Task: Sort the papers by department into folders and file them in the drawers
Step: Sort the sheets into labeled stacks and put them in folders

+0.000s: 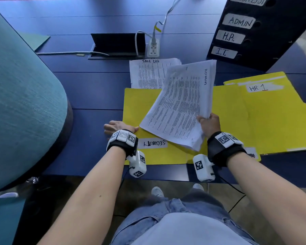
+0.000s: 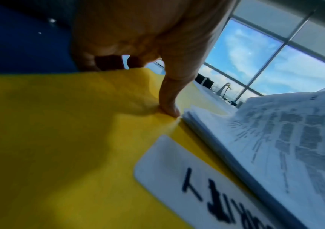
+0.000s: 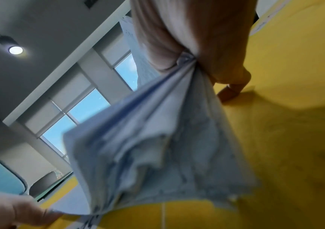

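My right hand (image 1: pixel 209 121) grips the lower right corner of a thick stack of printed papers (image 1: pixel 180 103) marked ADMIN and holds it tilted above a yellow folder (image 1: pixel 136 106) labelled SECURITY (image 1: pixel 153 143). The stack's near corner touches the folder. The right wrist view shows the sheets (image 3: pixel 157 139) fanning out from my right hand (image 3: pixel 197 46). My left hand (image 1: pixel 118 128) holds the folder's left edge. In the left wrist view its thumb (image 2: pixel 169 106) presses on the yellow cover (image 2: pixel 59 139), and the fingers curl behind the edge. The papers (image 2: pixel 285 131) lie just to the thumb's right.
A stack headed Task List (image 1: pixel 148 73) lies behind the folder. Yellow folders, the top one marked HR 1 (image 1: pixel 276 112), lie at the right. A black drawer unit (image 1: pixel 272 41) labelled ADMIN, H.R., I.T. stands at the back right. A power strip (image 1: pixel 153 47) and a teal chair (image 1: pixel 21 94) are nearby.
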Tool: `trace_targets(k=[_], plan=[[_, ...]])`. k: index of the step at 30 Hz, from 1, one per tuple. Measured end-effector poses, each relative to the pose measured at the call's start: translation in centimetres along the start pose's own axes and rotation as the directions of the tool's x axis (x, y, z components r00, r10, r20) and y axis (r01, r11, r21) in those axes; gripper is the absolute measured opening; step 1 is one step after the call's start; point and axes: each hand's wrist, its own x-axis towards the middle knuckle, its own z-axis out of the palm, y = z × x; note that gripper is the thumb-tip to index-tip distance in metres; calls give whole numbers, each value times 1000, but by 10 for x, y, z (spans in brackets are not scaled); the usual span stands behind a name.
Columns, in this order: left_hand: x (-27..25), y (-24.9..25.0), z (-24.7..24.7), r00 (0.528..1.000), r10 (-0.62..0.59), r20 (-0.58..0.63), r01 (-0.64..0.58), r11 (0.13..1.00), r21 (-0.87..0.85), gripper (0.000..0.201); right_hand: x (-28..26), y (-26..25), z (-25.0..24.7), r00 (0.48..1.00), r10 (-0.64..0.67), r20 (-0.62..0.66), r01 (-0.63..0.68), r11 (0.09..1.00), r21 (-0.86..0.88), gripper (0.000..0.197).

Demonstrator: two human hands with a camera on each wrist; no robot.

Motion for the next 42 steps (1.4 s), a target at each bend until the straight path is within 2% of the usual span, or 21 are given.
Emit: trace_targets(k=[3,5,8,12,15,18,24,28,32,37,42], plan=[[5,4,-4,992,39,118,-30,997,-77,74,-4,1,2,999,4,39,-3,1000,-26,24],[4,7,-13,986,116,124,-95,982,-164,62,-7,-2,5,998,1,66,0,1000,-27,25],[0,14,-41,973,229,-18,-229,961,-156,52,-8,-10,9,995,-1,96,-1,1000,22,28],[-6,34,-90,914,337,-227,-357,932,-54,35,-6,-22,10,991,20,129,-32,995,90,31],[-21,54,-119,865,387,-318,-407,913,4,33,-2,-24,5,990,34,139,-48,994,103,35],[-40,70,-130,824,438,-360,-457,889,36,34,4,-21,-8,988,52,147,-67,993,95,36],[-66,90,-117,765,552,-331,-557,826,90,31,9,-8,-28,975,126,186,-144,985,91,37],[-78,99,-109,744,589,-315,-593,800,95,30,11,-4,-26,968,138,210,-163,981,106,37],[-91,106,-100,723,627,-290,-626,772,112,30,14,-5,-24,954,152,259,-170,984,49,37],[-113,116,-80,703,677,-216,-665,734,137,27,14,-1,-22,951,155,267,-167,986,23,37],[-138,124,-57,680,721,-137,-707,693,139,26,15,2,-26,967,145,211,-158,986,48,57]])
